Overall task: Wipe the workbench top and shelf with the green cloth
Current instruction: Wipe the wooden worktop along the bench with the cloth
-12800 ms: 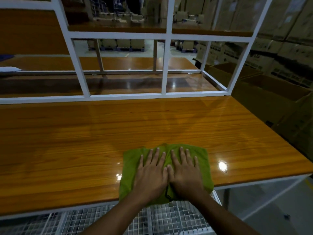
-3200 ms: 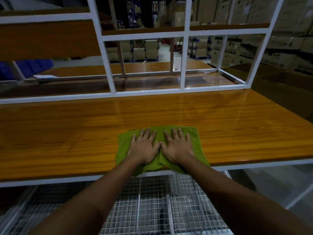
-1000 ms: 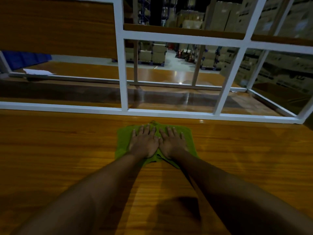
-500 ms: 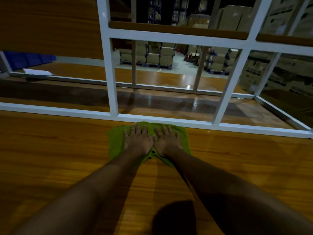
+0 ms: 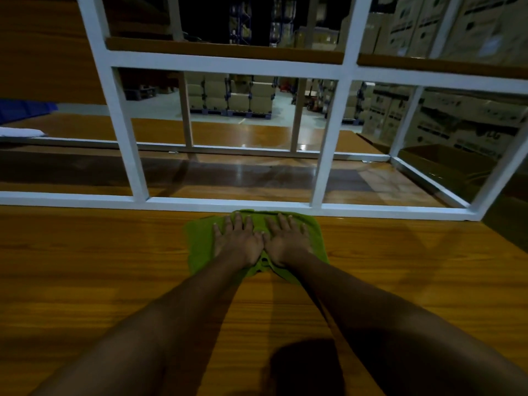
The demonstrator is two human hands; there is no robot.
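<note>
Green fabric cloth (image 5: 200,244) lies at the far edge of the glossy orange wooden surface (image 5: 85,267), up against the white metal frame rail (image 5: 85,198). Left hand (image 5: 238,242) and right hand (image 5: 287,241) press it flat side by side, fingers straight and spread, likely for a broad, even stroke.

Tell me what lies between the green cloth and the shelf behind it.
In the head view, only the white frame rail runs between the green cloth and the shelf; the cloth's far edge reaches it.
</note>
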